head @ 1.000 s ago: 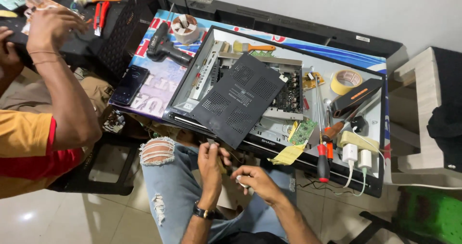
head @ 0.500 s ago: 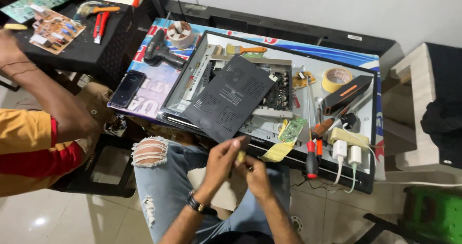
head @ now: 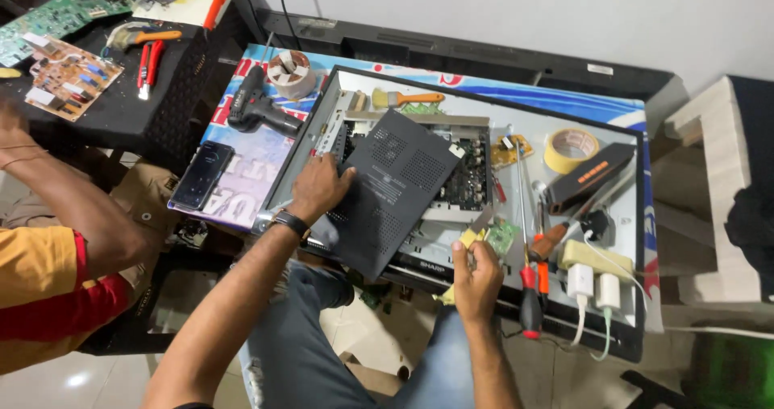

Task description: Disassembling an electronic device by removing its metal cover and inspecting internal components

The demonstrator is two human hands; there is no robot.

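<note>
Resting flat, fingers spread, left hand (head: 318, 187) on the near-left edge of the black vented cover panel (head: 393, 190), pressing rather than gripping. Pinching with the right hand (head: 477, 274) a small yellow scrap (head: 468, 238) just beside a small green circuit board (head: 504, 235). Lying tilted across the opened television chassis (head: 451, 240) on the desk, partly over the main board (head: 466, 175). Probably light, thin, stiff sheet with slightly sharp edges; best taken at two opposite edges, clear of the fragile board. Red-handled screwdrivers (head: 530, 296), yellow tape roll (head: 570, 149) and a brush (head: 407, 99) nearby.
</note>
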